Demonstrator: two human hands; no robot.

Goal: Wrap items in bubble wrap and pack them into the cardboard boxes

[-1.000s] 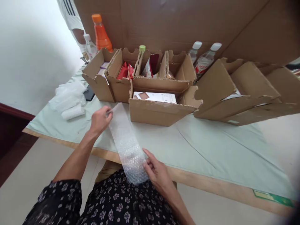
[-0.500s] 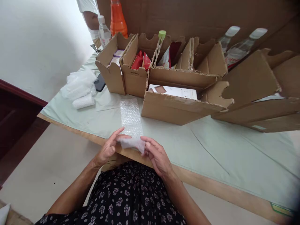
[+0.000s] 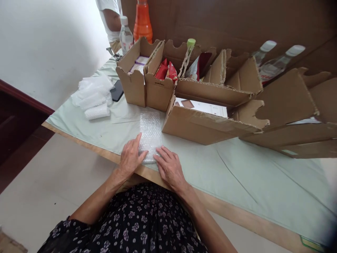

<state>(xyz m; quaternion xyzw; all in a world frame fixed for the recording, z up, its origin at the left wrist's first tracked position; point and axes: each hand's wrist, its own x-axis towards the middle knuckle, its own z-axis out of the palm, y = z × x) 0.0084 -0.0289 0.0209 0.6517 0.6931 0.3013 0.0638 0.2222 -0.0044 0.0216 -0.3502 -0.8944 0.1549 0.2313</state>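
A strip of clear bubble wrap [image 3: 150, 131] lies flat on the green cloth, reaching from beside the cardboard boxes almost to the table's front edge. Its near end looks folded over; whether anything lies inside I cannot tell. My left hand [image 3: 130, 154] rests on the strip's left side, fingers outstretched and thumb on the near end. On the right side, my right hand [image 3: 170, 165] lies palm down, its fingertips touching the near right corner. Neither hand is gripping anything.
Bubble wrap pieces [image 3: 92, 93] and a dark phone [image 3: 117, 90] lie at the left. Cardboard boxes [image 3: 207, 126] line the back, holding red packets [image 3: 165, 70] and a white box [image 3: 201, 106]. Behind them stand bottles [image 3: 143, 24]. A person's arm [image 3: 112, 19] shows at the far left.
The near end of the bubble wrap, raised between both hands before, now lies down on the strip. Both hands have come down flat onto it. The view has shifted slightly.
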